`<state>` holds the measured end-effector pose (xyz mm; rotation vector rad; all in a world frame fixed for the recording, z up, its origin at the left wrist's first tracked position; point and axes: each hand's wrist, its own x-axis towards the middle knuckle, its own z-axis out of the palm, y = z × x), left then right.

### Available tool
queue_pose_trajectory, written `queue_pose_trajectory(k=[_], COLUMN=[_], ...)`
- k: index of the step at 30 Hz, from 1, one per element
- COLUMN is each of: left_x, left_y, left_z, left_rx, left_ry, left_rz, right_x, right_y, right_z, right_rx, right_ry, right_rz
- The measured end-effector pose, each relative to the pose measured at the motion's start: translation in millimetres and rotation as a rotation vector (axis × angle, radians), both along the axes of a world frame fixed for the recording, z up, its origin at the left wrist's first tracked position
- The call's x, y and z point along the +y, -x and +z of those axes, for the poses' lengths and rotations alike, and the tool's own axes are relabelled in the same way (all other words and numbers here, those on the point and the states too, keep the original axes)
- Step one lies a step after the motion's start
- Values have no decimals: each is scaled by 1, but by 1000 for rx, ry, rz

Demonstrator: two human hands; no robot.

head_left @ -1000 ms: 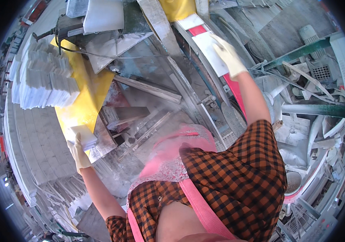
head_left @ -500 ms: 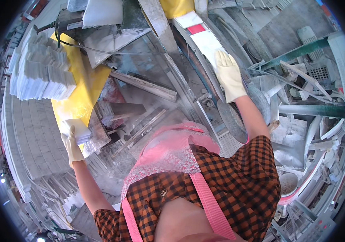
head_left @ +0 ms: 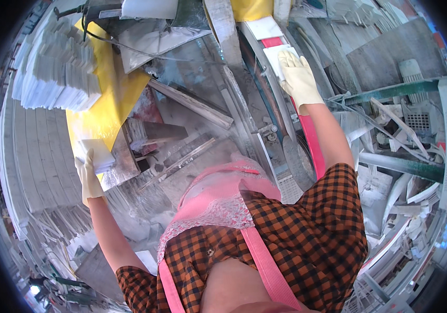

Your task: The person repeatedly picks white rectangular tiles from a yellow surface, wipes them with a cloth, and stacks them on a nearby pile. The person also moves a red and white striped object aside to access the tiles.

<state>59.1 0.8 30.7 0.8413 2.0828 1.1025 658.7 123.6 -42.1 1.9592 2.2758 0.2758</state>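
- Grey, dusty workshop clutter spreads around both hands, with a green bar crossing to the right of the right hand.
- Left hand, in a pale glove: its thumb lies against the left edge of a small stack of white tiles; the other fingers are partly hidden, so I cannot tell whether they grip it.
- Just beyond the left hand, that small stack sits on the lower part of a yellow sheet.
- Farther out from the left hand stands a tall stack of tiles.
- Right hand, also gloved: palm down, flattened, fingers stretched out over a white tile.
- Under the right hand's fingers, this tile lies on a red belt, which runs back below the wrist.
- Beyond the right hand, past a short stretch of red, lies another tile, near a yellow cover.
- Between the hands slants a wooden plank.
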Motion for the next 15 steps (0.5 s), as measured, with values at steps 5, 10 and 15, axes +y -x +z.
queue_pose_trajectory(k=[5, 10, 15], left_x=[2, -3, -15], left_y=[-2, 10, 17], left_z=[0, -7, -5], left_rx=[-21, -37, 135], left_ry=[-67, -124, -40], left_rz=[-33, -40, -147], right_x=[21, 24, 58], right_y=[-1, -14, 17], right_z=[-22, -27, 23], right_rx=[-66, 147, 171], right_ry=[-123, -176, -25], right_rz=[45, 87, -242])
